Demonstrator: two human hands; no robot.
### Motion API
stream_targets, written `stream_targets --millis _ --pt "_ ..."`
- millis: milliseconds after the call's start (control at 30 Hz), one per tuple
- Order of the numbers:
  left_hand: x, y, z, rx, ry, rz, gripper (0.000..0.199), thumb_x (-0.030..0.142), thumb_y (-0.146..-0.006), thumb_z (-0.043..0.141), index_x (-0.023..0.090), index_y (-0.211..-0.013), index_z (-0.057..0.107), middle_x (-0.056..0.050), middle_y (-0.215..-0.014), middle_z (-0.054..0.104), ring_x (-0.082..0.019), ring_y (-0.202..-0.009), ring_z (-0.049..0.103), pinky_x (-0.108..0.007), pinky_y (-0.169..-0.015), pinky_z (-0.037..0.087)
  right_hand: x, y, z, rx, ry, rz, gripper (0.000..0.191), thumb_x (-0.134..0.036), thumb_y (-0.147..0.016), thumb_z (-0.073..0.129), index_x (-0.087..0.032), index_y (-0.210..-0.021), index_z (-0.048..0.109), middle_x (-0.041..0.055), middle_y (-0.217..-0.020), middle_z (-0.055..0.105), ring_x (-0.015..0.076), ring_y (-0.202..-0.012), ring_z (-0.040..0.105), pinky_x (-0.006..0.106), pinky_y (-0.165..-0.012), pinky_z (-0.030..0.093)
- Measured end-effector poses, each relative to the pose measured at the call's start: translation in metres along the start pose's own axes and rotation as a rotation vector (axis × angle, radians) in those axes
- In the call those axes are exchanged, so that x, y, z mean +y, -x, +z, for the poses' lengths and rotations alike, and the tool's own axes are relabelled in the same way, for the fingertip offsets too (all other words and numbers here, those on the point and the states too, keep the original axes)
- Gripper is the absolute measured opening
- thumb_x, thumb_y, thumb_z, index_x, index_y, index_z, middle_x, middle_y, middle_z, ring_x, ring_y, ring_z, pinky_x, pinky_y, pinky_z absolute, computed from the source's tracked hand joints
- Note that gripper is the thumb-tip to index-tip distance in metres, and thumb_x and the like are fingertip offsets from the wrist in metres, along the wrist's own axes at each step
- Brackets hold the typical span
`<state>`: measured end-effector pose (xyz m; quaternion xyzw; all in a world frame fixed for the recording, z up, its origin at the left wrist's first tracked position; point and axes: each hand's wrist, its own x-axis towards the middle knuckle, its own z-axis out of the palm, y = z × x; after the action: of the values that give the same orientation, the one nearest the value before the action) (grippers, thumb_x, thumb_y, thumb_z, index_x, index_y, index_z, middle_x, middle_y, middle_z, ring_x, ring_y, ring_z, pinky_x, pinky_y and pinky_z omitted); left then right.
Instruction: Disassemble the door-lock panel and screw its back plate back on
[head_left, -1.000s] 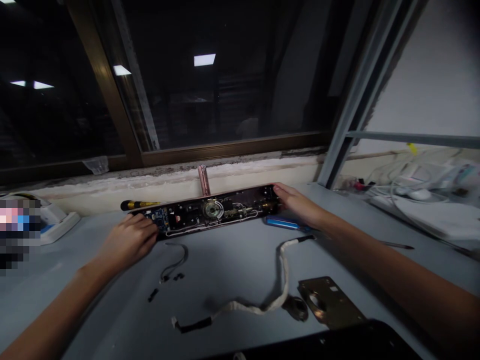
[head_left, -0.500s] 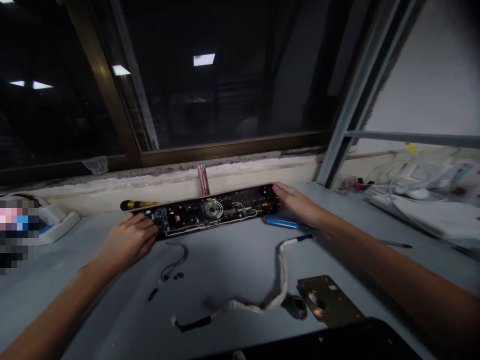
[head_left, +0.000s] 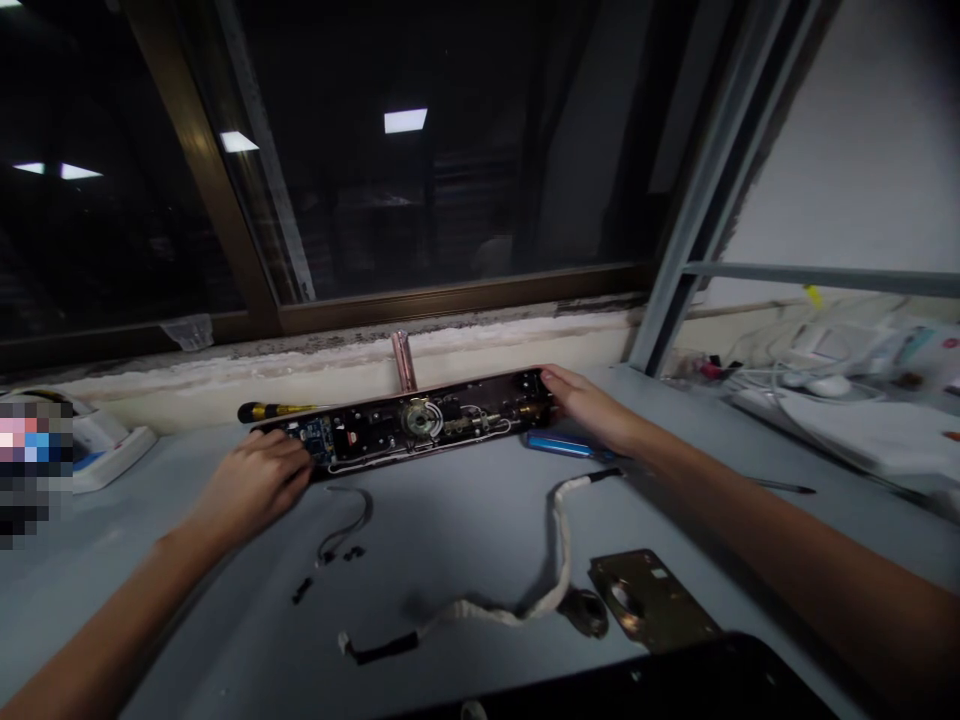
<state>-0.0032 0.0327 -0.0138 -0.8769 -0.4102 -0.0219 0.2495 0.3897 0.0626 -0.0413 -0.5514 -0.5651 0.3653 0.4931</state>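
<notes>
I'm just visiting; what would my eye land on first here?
The long, black open casing packed with electronics at the far side of the grey table, held near its ends by the left fingers and right fingers. Nearer, a bent, white-wrapped cable with black-sleeved ends. Beyond, bright rectangular lights in the large, dark window.

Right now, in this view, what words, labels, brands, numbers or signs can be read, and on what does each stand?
None can be read.
Blue circuit board in the long black housing: any markings are too small to read.
Metal plate: no readable lettering.
Pale items at the far right: blurred; any print is unreadable.
Pixelated patch at the left edge: whatever lies there is masked.
</notes>
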Motion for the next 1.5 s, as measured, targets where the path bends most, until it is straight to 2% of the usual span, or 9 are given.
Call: stream_targets --millis 133,367,567,733,1033,1233,1367,1500 --pt "-0.003 0.003 0.005 0.045 0.026 0.010 0.033 0.026 -0.091 0.035 0.017 -0.079 0.064 -0.006 -0.076 0.066 -0.025 -0.077 0.057 -0.036 -0.068 0.041 0.002 -0.001 -0.001 -0.004 0.000 -0.011 0.032 -0.038 -0.083 0.042 -0.019 -0.105 0.058 0.0026 -0.081 0.061 0.0132 -0.064 0.050 0.022 -0.053 0.041" --pt "-0.001 -0.001 -0.006 0.040 -0.010 0.047 0.028 0.024 -0.087 0.039 0.017 -0.074 0.063 -0.006 -0.073 0.064 -0.024 -0.073 0.056 -0.036 -0.067 0.040 0.004 -0.002 -0.001 0.006 0.012 -0.009 0.032 -0.036 -0.084 0.040 -0.019 -0.105 0.058 0.0032 -0.081 0.061 0.0139 -0.065 0.051 0.023 -0.052 0.042" --pt "-0.002 0.000 -0.002 0.085 -0.018 0.052 0.028 0.024 -0.088 0.039 0.017 -0.075 0.063 -0.006 -0.071 0.065 -0.023 -0.073 0.057 -0.035 -0.066 0.040 0.003 -0.002 -0.001 0.014 0.014 -0.005 0.032 -0.037 -0.083 0.040 -0.020 -0.104 0.058 0.0019 -0.079 0.060 0.0136 -0.062 0.050 0.023 -0.051 0.040" --pt "-0.002 0.000 0.000 0.090 -0.066 0.063 0.029 0.024 -0.089 0.038 0.016 -0.074 0.062 -0.006 -0.071 0.064 -0.023 -0.072 0.057 -0.036 -0.066 0.041 0.004 -0.001 0.000 0.010 0.015 -0.011 0.034 -0.036 -0.083 0.038 -0.019 -0.107 0.057 0.0035 -0.088 0.063 0.0142 -0.066 0.051 0.024 -0.054 0.041" --pt "0.003 -0.009 -0.013 -0.042 -0.061 0.026 0.022 0.020 -0.083 0.043 0.017 -0.074 0.063 -0.008 -0.074 0.066 -0.026 -0.076 0.059 -0.039 -0.070 0.043 0.002 0.000 0.000 0.009 0.032 -0.006 0.035 -0.035 -0.084 0.036 -0.019 -0.109 0.055 0.0034 -0.085 0.062 0.0142 -0.063 0.049 0.024 -0.053 0.040" --pt "0.005 -0.010 -0.015 -0.064 -0.058 0.018 0.022 0.021 -0.082 0.043 0.017 -0.077 0.064 -0.009 -0.078 0.067 -0.028 -0.081 0.060 -0.041 -0.073 0.045 0.004 -0.001 0.000 0.003 0.022 -0.017 0.033 -0.038 -0.083 0.040 -0.021 -0.106 0.057 0.0026 -0.082 0.061 0.0148 -0.065 0.051 0.024 -0.053 0.041" --pt "0.009 -0.013 -0.017 -0.116 -0.057 -0.077 0.019 0.020 -0.079 0.046 0.017 -0.079 0.064 -0.010 -0.085 0.068 -0.030 -0.085 0.061 -0.042 -0.075 0.046 0.004 -0.001 -0.001 -0.003 0.020 -0.031 0.035 -0.043 -0.081 0.044 -0.022 -0.106 0.058 0.0029 -0.084 0.063 0.0154 -0.066 0.052 0.024 -0.053 0.041" --pt "0.012 -0.013 -0.017 -0.149 -0.048 -0.140 0.024 0.022 -0.083 0.040 0.017 -0.080 0.063 -0.010 -0.086 0.069 -0.030 -0.087 0.062 -0.040 -0.072 0.048 0.005 -0.001 -0.001 0.001 0.026 -0.035 0.035 -0.041 -0.082 0.043 -0.021 -0.106 0.058 0.0034 -0.084 0.063 0.0152 -0.066 0.052 0.024 -0.053 0.042"
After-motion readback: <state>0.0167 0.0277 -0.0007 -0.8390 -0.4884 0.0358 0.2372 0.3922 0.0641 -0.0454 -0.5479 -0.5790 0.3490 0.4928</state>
